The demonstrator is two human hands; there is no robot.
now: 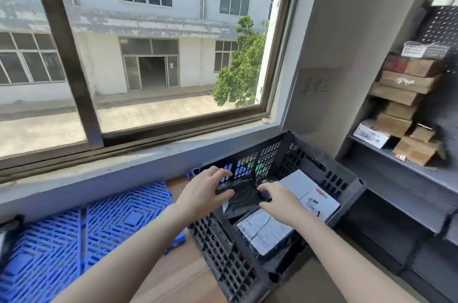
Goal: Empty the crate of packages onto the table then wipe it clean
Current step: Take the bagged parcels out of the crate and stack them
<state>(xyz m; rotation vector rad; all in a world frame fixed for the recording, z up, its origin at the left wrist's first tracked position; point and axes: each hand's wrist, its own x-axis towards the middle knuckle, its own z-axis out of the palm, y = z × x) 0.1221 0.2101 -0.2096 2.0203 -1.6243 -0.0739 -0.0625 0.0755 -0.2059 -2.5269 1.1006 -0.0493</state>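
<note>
The left hand [204,194] and right hand [280,201] pinch the black bag [244,194] in the crate [223,253]. It looks soft, light and slippery; holding its 2 ends seems best.

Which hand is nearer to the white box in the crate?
Right. The right hand grips the black bag just beside the white box. The left hand grips the bag's other end, by the crate's left wall.
</note>
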